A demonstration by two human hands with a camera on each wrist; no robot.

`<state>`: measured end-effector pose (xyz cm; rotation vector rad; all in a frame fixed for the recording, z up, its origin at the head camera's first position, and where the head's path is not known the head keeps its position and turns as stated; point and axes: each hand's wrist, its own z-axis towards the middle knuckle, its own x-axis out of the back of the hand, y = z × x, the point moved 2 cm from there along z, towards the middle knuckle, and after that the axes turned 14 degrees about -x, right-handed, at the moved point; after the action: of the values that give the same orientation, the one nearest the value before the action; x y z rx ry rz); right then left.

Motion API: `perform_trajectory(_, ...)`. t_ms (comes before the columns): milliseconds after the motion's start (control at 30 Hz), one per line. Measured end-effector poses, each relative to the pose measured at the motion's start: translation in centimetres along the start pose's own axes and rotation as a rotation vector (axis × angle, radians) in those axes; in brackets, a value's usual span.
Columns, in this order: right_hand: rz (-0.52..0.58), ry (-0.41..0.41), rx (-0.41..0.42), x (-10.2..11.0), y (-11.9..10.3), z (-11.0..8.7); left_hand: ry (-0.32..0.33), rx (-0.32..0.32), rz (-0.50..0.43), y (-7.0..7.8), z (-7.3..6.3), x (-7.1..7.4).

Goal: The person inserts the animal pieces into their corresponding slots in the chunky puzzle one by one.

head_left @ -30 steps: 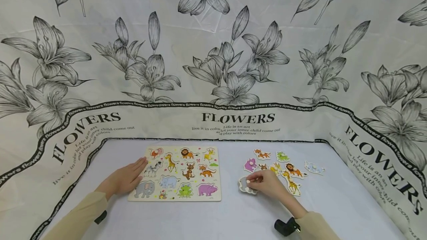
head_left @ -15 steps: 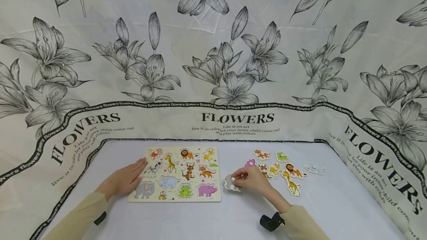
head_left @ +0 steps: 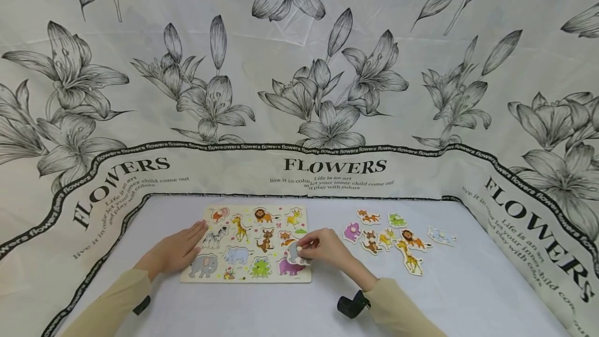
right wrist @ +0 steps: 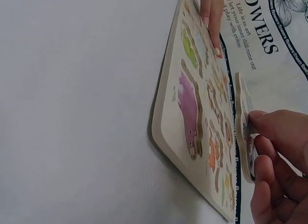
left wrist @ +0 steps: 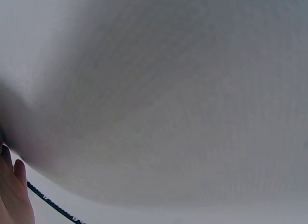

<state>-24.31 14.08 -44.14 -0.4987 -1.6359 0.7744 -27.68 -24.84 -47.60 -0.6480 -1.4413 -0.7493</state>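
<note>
Head: I count one puzzle board (head_left: 245,243) and seven loose animal pieces (head_left: 388,238) at its 3 o'clock. Left hand (head_left: 175,251) flat, fingers spread on board's 9 o'clock edge. Right hand (head_left: 323,248) pinches grey piece (head_left: 295,254) over board's 4 o'clock corner.
Left wrist: only cloth, fingertips (left wrist: 14,185).
Right wrist: grey piece held clear of board.

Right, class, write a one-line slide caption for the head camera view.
Right hand holds a grey animal piece over the wooden puzzle board while the left hand rests on its edge.
</note>
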Motion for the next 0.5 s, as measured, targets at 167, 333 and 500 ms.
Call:
perform_trajectory(167, -0.001, -0.014, 0.022, -1.1, -1.1, 0.3, 0.014, 0.0, -0.01, 0.0, 0.0, -0.1)
perform_trajectory(333, 0.001, -0.026, 0.03, -2.2, -1.9, 0.4, 0.061, -0.018, 0.034, -0.2, -0.1, -0.4)
perform_trajectory(500, 0.005, -0.045, 0.037, -3.3, -2.5, 0.4, 0.069, -0.024, 0.028, -0.1, -0.1, -0.3)
